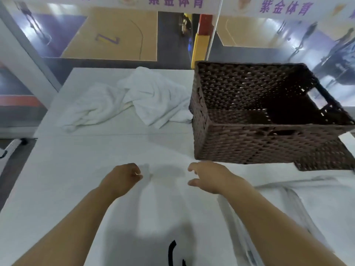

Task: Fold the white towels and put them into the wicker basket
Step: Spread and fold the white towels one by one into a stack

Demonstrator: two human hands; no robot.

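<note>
I count one wicker basket (269, 116), brown, just beyond my right hand (209, 176), nothing showing inside it. Two crumpled white towels (134, 96) lie heaped together well beyond my left hand (123, 178), touching the basket's left wall. A third white towel (169, 204) spreads on the worktop (57, 169) under both hands. My left fingers (137, 172) are curled tight, pinching that towel's far edge. My right fingers (192, 167) are loosely spread above the cloth, holding nothing I can see.
</note>
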